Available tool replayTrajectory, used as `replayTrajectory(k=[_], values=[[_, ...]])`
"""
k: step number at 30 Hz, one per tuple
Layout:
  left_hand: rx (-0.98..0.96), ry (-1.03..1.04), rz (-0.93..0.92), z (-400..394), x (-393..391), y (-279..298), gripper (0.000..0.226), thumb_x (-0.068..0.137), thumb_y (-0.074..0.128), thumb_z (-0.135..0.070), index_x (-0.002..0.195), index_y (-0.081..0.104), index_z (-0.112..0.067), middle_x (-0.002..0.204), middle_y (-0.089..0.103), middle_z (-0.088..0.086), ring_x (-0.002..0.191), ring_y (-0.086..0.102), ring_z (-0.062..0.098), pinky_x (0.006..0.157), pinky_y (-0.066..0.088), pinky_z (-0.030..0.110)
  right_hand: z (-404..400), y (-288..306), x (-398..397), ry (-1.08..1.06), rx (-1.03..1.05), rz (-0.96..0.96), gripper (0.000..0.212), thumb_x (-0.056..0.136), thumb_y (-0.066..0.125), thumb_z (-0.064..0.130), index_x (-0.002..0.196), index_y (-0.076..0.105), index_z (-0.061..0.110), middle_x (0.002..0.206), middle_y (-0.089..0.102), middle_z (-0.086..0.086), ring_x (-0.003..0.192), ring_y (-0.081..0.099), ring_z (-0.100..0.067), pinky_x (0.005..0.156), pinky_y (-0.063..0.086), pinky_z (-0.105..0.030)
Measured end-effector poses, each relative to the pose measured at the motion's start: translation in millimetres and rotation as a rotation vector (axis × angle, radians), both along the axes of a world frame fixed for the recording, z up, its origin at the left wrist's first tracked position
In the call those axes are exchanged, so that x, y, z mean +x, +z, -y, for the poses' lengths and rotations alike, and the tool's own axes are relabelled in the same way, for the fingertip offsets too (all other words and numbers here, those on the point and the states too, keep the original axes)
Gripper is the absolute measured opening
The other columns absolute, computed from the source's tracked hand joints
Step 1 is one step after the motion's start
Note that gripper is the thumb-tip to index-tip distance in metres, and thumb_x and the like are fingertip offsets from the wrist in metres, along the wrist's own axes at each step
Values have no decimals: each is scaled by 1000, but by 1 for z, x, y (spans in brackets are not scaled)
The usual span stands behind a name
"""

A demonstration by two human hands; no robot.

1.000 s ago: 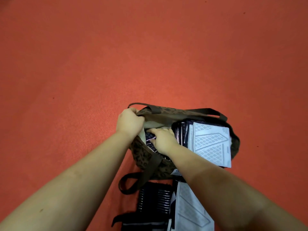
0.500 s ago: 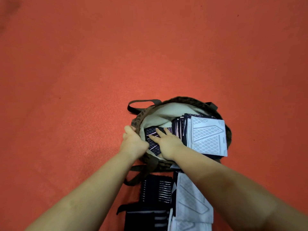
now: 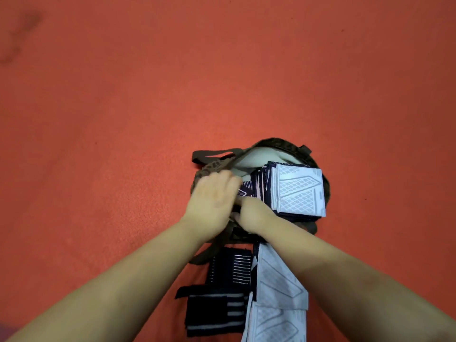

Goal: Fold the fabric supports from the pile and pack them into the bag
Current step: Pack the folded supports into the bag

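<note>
A brown patterned bag (image 3: pixel 276 142) with cream lining lies open on the orange floor. Inside it stands a stack of folded fabric supports, a white lattice-printed one (image 3: pixel 299 191) on top. A dark folded support (image 3: pixel 249 189) sits at the stack's left. My left hand (image 3: pixel 214 196), blurred, lies over the bag's left side with its fingers on that dark support. My right hand (image 3: pixel 255 214) is at the bag's near rim, its fingertips hidden under my left hand. The pile lies just below the bag: dark striped supports (image 3: pixel 230 267) and grey-white printed ones (image 3: pixel 280 285).
One bag strap (image 3: pixel 209 154) loops out at the upper left, another strap (image 3: pixel 204 255) trails near the pile. Bare orange floor surrounds the bag on all sides.
My left hand left the bag's left rim and moved right, onto the dark support. My right hand drew back from on top of that support to the near rim.
</note>
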State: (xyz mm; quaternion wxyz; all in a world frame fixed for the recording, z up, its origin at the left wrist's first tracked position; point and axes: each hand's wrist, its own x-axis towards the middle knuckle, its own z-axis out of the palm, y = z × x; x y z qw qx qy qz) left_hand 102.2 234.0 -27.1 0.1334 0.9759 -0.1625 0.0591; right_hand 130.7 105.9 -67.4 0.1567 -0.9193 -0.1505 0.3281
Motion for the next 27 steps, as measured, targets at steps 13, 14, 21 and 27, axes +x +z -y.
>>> replayTrajectory(k=[13, 14, 21, 27], values=[[756, -282, -774, -5, 23, -32, 75, 92, 20, -67, 149, 29, -19, 158, 14, 9, 147, 1, 28, 116, -3, 43, 10, -13, -31, 75, -95, -61, 50, 102, 28, 40, 144, 37, 14, 157, 15, -11, 145, 12, -25, 117, 15, -34], [736, -273, -764, -7, 23, -34, 75, 92, 20, -67, 151, 19, -21, 160, 8, 7, 147, -1, 27, 116, -5, 42, 7, -15, -29, 79, -112, -78, 52, 102, 26, 41, 148, 28, 17, 159, 7, -9, 146, 5, -24, 118, 10, -35], [704, -241, -848, -18, 22, -51, 78, 88, 13, -73, 152, 10, -28, 160, 0, 1, 147, -7, 24, 116, -8, 41, 2, -36, -27, 40, -191, -238, 55, 101, 18, 45, 152, 8, 25, 159, -12, -2, 146, -12, -20, 117, -1, -38], [354, -302, -504, -20, 0, -35, 59, 92, 28, -54, 135, 51, -22, 142, 48, 1, 137, 33, 22, 115, 10, 40, 27, -15, -62, -128, 149, -12, 51, 101, 29, 40, 148, 27, 21, 157, 21, 0, 145, 12, -15, 118, 10, -29]])
